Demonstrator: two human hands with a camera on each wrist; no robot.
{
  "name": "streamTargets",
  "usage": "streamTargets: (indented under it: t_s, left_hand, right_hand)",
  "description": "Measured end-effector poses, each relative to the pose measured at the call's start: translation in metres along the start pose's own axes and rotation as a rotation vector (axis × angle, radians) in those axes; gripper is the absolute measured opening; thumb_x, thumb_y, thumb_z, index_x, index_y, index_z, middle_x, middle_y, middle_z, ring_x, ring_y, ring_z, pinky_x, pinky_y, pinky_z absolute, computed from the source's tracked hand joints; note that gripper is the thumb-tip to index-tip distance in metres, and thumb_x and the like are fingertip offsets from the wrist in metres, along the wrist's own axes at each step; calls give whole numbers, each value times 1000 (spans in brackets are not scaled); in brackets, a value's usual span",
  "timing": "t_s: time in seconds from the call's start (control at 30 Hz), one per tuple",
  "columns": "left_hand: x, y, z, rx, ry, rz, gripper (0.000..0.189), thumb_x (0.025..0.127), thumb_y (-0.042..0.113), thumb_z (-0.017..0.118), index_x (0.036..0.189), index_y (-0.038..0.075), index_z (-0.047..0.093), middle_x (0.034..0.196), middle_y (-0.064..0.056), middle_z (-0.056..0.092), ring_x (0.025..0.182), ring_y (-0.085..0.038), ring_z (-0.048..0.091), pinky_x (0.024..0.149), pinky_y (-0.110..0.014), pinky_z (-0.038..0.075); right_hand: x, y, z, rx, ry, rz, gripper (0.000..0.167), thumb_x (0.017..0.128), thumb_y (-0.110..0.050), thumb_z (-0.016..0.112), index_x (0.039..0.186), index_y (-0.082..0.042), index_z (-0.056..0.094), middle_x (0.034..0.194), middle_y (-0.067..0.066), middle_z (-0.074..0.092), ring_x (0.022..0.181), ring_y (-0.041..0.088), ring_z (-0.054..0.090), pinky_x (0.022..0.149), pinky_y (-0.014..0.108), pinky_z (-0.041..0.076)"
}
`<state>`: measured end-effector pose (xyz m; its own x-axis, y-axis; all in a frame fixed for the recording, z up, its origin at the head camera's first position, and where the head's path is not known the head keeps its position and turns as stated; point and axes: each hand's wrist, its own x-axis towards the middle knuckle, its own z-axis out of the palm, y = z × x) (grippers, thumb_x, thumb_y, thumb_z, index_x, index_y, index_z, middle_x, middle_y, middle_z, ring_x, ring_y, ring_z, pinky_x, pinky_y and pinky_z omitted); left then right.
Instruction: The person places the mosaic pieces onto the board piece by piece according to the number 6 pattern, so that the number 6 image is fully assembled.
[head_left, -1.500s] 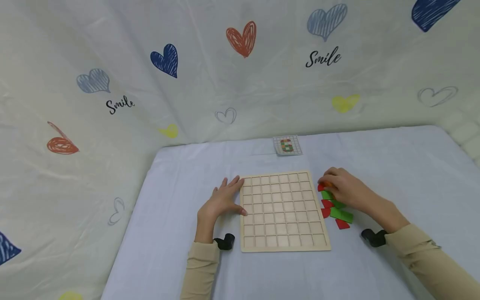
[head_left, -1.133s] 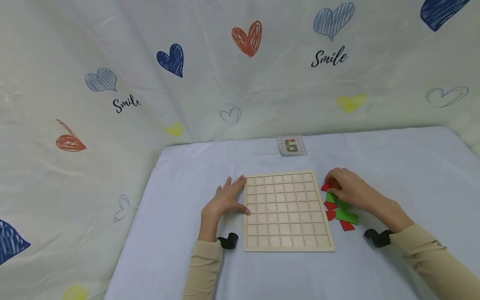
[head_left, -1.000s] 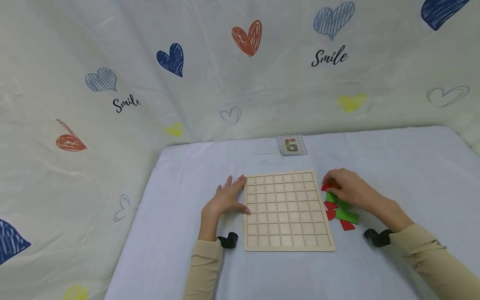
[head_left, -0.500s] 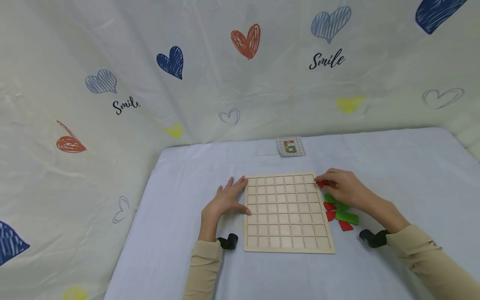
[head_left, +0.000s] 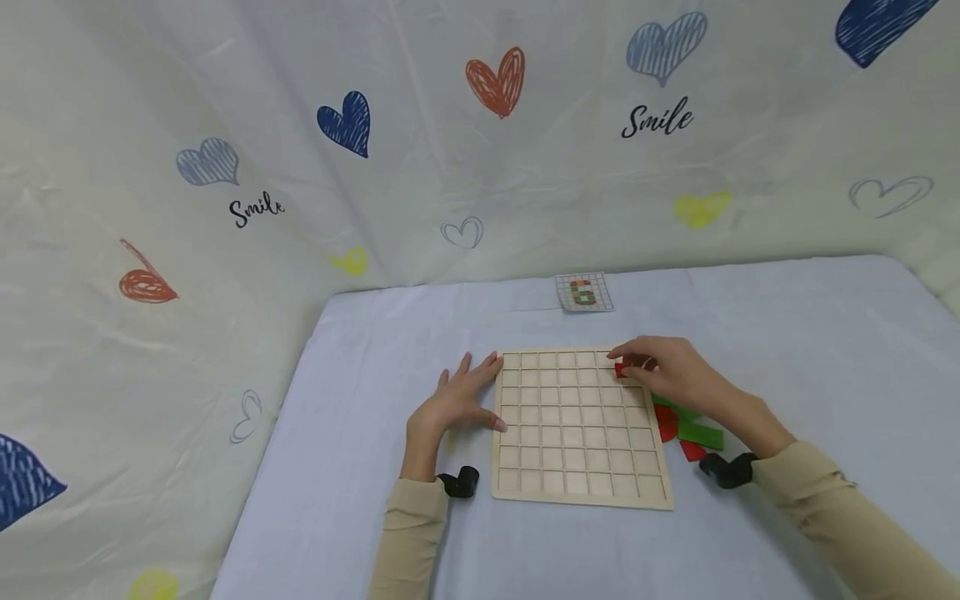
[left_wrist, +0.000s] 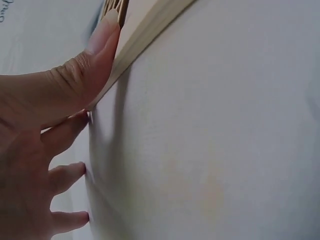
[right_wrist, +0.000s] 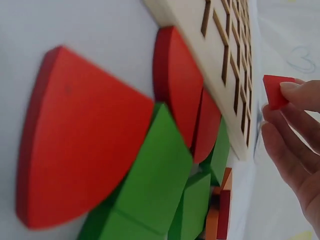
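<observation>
A square wooden grid board lies on the white-covered table. My left hand is spread at its left side, the thumb resting on the rim and the other fingertips touching the edge or the cloth. Over the board's upper right corner, my right hand pinches a small red block between thumb and fingers. Below that hand, beside the board's right edge, lie several flat blocks: a red rounded block, a green block and others, partly hidden in the head view.
A small card printed with a grid and a coloured figure lies beyond the board near the table's far edge. Orange blocks sit at the far end of the pile. A cloth backdrop with hearts stands behind the table.
My right hand has moved left from the pile, carrying the red block over the board's upper right corner. My left hand stays at the board's left side.
</observation>
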<state>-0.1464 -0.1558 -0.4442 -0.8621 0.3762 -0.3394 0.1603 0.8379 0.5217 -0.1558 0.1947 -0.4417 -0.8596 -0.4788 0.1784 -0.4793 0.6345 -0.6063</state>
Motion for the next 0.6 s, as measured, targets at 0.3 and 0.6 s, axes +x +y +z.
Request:
streamTargets:
  t_s: [0.3, 0.6]
  left_hand:
    - [-3, 1, 1, 14, 7, -19, 109, 75, 33, 92, 164, 18, 30, 172, -2, 20, 161, -37, 2, 123, -71, 3]
    - [-9, -1, 6, -31, 12, -44, 112, 73, 34, 93, 164, 26, 28, 174, 2, 12, 159, -40, -10, 121, -72, -7]
  right_hand:
    - [12, -4, 4, 54, -57, 98, 18, 93, -3, 72, 110, -5, 76, 102, 6, 77, 90, 21, 71, 84, 42, 61]
    - [25, -3, 13, 79, -121, 141, 17, 95, -6, 69, 110, -4, 78, 100, 4, 77, 89, 18, 68, 82, 36, 58]
